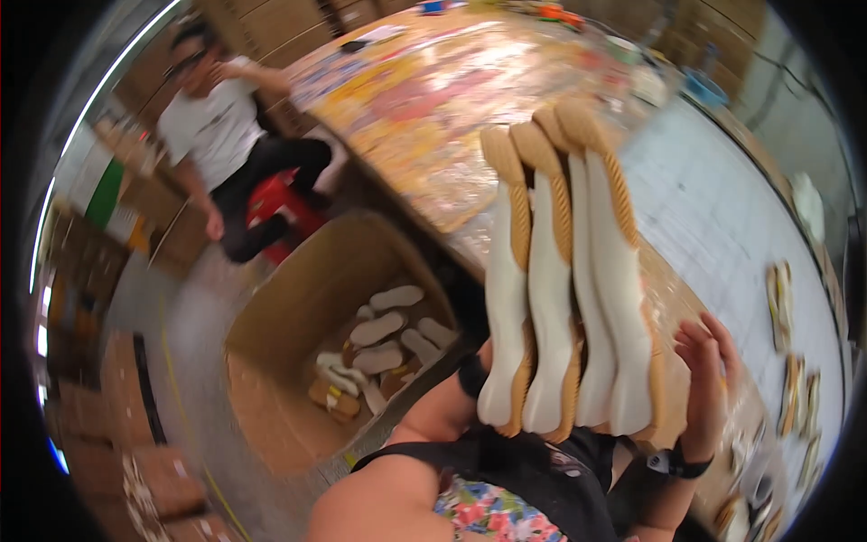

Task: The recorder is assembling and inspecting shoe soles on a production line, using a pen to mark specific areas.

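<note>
White shoe soles [560,298], four stacked, sit clamped between our right hand [709,384] fingers and hidden left; more fill the cardboard box [298,307] at eight o'clock.

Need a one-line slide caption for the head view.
Right hand steadies four upright shoe soles above an open cardboard box holding more soles.

We cannot see our left hand [471,375]; it sits hidden behind the stack of shoe soles [564,289], so its grip stays unclear. Only the fingers of our right hand [706,384] show past the stack's edge. The whole view is motion-blurred. The soles in the cardboard box [271,334] are partly cut off by its wall, and the small items [795,379] at right are too blurred to identify.
</note>
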Demonstrator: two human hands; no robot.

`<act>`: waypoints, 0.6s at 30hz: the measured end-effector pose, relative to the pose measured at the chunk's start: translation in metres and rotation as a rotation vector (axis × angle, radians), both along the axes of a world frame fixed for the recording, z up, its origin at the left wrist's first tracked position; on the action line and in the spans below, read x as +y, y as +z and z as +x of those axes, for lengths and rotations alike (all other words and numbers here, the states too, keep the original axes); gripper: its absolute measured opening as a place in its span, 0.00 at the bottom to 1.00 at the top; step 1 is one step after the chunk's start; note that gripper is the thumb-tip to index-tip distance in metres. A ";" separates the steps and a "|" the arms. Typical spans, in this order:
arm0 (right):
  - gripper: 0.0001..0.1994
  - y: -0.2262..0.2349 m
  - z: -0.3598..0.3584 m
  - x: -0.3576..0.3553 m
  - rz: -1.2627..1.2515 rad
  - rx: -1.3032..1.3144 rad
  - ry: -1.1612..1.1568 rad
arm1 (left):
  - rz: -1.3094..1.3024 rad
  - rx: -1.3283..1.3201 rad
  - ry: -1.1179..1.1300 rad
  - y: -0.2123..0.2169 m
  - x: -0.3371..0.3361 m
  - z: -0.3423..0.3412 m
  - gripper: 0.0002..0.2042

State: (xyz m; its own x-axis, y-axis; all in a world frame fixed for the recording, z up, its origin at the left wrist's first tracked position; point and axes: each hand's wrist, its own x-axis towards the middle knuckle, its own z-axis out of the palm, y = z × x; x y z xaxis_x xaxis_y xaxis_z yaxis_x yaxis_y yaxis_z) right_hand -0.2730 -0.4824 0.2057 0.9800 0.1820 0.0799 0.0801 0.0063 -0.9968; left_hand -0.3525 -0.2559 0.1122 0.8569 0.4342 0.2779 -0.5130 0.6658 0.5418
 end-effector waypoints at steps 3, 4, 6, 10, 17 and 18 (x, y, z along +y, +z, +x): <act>0.19 -0.015 0.005 -0.008 0.059 0.046 -0.016 | -0.081 -0.286 0.085 0.013 0.016 0.002 0.19; 0.19 -0.017 0.008 -0.011 0.079 0.059 -0.026 | -0.102 -0.386 0.089 0.021 0.025 -0.003 0.19; 0.19 -0.015 0.013 -0.016 0.055 0.044 -0.026 | -0.157 -0.588 0.051 0.039 0.044 -0.013 0.19; 0.18 -0.004 0.017 -0.019 0.027 0.073 -0.069 | -0.337 -0.992 -0.174 0.088 0.084 -0.017 0.18; 0.15 -0.021 0.032 -0.059 0.056 0.124 0.010 | -0.605 -0.978 -0.437 0.065 0.089 0.028 0.12; 0.15 -0.027 0.032 -0.064 0.070 0.133 0.039 | -0.578 -0.862 -0.397 0.057 0.086 0.037 0.08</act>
